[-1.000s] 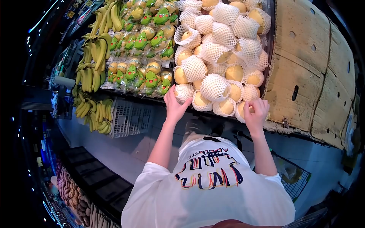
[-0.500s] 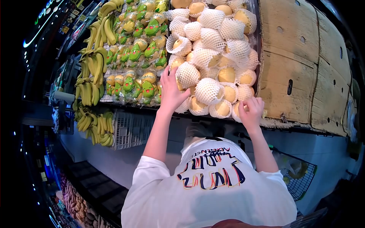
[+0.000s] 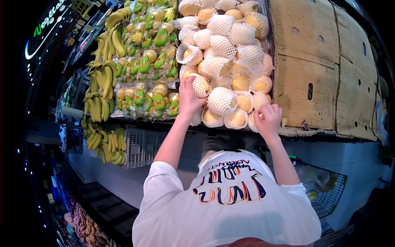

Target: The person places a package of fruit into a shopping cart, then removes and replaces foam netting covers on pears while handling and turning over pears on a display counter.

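Note:
Pale yellow, pear-like fruits in white foam nets fill a display bin. My left hand (image 3: 190, 98) is at the bin's front left, with fingers and thumb around the left side of one netted fruit (image 3: 201, 86). Another netted fruit (image 3: 222, 101) lies just right of it. At the front right corner, my right hand (image 3: 269, 120) has its fingers curled in against a netted fruit (image 3: 252, 122) at the bin edge. Whether those fingers pinch the net or only rest there is hidden.
Left of the bin are wrapped yellow fruits with green cartoon labels (image 3: 159, 102) and bunches of bananas (image 3: 98, 103). Flattened cardboard (image 3: 306, 78) covers the stand at right. Below are a white plastic crate (image 3: 142, 146) and a wire basket (image 3: 331, 193) holding bagged produce.
My left hand has closed in on the netted fruit, which has shifted slightly toward me. My right hand stays at the corner with curled fingers. The view has shifted a little.

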The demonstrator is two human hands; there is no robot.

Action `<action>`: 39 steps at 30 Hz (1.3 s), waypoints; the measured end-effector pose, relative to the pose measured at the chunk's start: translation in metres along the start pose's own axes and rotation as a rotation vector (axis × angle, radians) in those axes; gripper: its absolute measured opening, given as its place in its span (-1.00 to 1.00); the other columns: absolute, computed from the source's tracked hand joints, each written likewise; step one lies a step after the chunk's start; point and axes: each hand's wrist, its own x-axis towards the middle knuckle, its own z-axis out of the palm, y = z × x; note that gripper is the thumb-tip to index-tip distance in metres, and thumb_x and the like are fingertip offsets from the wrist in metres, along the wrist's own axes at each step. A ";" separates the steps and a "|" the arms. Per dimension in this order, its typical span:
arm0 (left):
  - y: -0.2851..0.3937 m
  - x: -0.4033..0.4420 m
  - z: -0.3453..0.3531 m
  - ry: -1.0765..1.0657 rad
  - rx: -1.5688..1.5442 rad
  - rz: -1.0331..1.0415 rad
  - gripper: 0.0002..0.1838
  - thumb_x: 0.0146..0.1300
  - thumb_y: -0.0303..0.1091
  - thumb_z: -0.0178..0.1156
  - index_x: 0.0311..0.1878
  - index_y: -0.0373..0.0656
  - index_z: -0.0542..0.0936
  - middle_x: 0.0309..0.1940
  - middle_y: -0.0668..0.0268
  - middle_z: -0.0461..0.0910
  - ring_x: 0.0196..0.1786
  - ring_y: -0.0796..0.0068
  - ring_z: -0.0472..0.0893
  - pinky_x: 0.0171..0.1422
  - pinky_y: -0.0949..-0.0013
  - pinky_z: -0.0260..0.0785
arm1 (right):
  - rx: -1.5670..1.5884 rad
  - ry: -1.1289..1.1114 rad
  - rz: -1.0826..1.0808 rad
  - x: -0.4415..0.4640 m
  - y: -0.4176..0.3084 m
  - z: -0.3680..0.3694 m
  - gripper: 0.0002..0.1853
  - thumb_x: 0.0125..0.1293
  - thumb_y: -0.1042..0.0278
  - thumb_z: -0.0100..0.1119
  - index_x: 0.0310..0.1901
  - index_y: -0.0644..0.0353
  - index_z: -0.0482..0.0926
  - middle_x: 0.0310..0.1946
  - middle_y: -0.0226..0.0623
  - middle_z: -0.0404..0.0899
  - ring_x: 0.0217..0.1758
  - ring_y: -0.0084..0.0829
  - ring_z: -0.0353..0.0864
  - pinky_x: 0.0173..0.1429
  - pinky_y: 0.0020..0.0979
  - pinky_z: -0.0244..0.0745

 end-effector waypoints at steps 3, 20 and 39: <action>0.000 -0.014 -0.002 0.142 -0.100 -0.039 0.12 -0.28 -0.44 0.60 0.43 -0.14 0.19 0.28 0.05 0.24 0.36 -0.04 0.30 0.49 0.07 0.22 | -0.008 -0.001 -0.005 0.001 -0.001 0.000 -0.81 0.06 0.43 0.40 -0.49 0.06 0.50 -0.47 -0.41 0.48 -0.25 -0.27 0.45 -0.11 -0.22 0.27; 0.066 -0.053 -0.054 0.346 -0.569 0.044 0.04 -0.12 -0.46 0.59 0.43 -0.05 0.18 0.35 0.04 0.19 0.36 0.14 0.35 0.47 0.11 0.27 | -0.006 -0.013 -0.016 0.000 -0.003 0.002 -0.80 0.05 0.44 0.39 -0.52 0.07 0.49 -0.48 -0.40 0.49 -0.26 -0.26 0.44 -0.10 -0.23 0.26; 0.002 0.015 -0.002 -0.010 -0.017 0.101 -0.20 -0.16 -0.39 0.57 0.25 -0.01 0.46 0.35 -0.01 0.30 0.36 -0.11 0.35 0.43 -0.01 0.30 | 0.007 -0.006 -0.015 0.000 0.000 -0.003 -0.83 0.05 0.43 0.39 -0.51 0.06 0.53 -0.48 -0.44 0.51 -0.25 -0.29 0.46 -0.12 -0.22 0.28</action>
